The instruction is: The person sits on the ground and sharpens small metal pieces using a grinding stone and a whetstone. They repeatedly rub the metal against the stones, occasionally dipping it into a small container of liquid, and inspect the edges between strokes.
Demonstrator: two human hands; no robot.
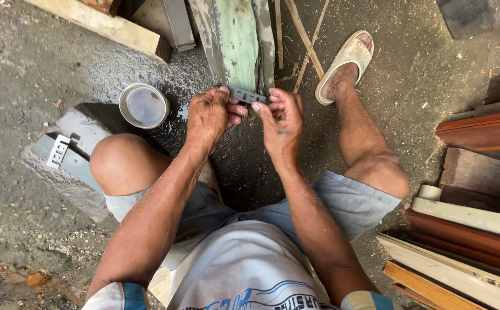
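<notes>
Currently both hands hold one small flat grey metal blade — likely a plane iron, with slots along it — out in front of the knees, above wet concrete floor. Left hand: grip closed, thumb and fingertips pinching the blade's left end. Right hand: grip closed too, fingertips on the right end. Blade roughly level, clear of the ground.

Nearby: round metal bowl of water just left of the left hand; grey sharpening stone with a slotted metal piece on it, beside the left knee; stacked timber at right.

Risk, as judged — wet fingers near an edge: a slip could cut a fingertip, or drop the blade onto concrete and chip it.
</notes>
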